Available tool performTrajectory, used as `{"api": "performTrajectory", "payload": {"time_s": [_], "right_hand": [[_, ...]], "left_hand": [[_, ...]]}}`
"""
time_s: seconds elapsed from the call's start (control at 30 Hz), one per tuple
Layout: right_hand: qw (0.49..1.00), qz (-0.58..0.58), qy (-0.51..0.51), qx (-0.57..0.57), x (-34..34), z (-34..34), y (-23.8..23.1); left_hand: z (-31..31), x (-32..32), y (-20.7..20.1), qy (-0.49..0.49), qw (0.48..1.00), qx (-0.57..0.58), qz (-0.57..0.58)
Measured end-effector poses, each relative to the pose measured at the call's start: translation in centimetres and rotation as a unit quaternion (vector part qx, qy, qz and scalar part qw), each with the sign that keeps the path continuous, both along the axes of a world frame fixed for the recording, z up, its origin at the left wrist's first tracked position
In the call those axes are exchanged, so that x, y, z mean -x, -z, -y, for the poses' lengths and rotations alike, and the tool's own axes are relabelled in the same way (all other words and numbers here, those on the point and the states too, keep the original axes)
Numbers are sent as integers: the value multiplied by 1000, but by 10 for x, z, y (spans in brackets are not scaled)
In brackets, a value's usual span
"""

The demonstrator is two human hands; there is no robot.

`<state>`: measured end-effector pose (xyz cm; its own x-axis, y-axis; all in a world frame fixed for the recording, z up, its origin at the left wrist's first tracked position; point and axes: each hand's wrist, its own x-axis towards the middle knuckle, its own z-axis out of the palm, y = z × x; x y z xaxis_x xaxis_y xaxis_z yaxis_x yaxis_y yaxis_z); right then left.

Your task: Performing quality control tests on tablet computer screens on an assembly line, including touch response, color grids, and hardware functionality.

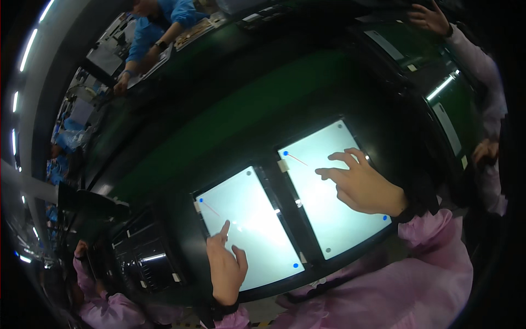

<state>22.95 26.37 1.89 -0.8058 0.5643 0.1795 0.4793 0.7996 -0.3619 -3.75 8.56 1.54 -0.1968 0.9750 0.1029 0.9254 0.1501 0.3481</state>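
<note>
So here's where things sit: two lit white panels lie side by side in black frames on the dark surface [164, 126]. The left hand [226, 266] has its index finger stuck out, tip touching the left panel [249, 225] near its lower-left part, the other fingers curled in and gripping nothing. The right hand [361, 183] hovers over or rests lightly on the right panel [329, 192], fingers loosely spread and bent, also holding nothing. I honestly can't tell if those fingertips are touching the glass or just above it.

What I'd worry about, judging from this:

- Bare fingertips on a glowing panel means smudges. A print right under the left index finger could pass for a defect, or hide one.
- The right hand's spread fingers cover a good chunk of that panel, so anything under the palm goes unseen. Pressing harder there could leave a pressure mark.
- Each panel has small blue dots at opposite corners and a thin red line just ahead of the fingers. A sliding finger could catch whatever those are.
- The pink sleeve [433, 268] behind the right wrist hangs close to the right panel's near edge, so the cuff could drag over it.
- The narrow black strip between the hands separates the two frames; leaning on one panel could nudge it against the other.

Other people work at the far side and off to the left, well apart from both hands.
</note>
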Motion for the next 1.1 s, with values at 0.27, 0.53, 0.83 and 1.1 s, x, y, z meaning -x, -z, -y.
{"api": "performTrajectory", "payload": {"time_s": [0.27,0.53,0.83,1.1], "right_hand": [[998,28,27,42,-56,43,-4],[993,79,71,54,-97,79,-10],[993,54,81,61,-118,96,-10],[993,-22,88,72,-103,70,-16]], "left_hand": [[42,-60,5,17,997,17,76],[69,-100,7,50,993,58,95],[73,-107,6,90,994,-16,57],[54,-78,-2,102,995,-4,18]]}}
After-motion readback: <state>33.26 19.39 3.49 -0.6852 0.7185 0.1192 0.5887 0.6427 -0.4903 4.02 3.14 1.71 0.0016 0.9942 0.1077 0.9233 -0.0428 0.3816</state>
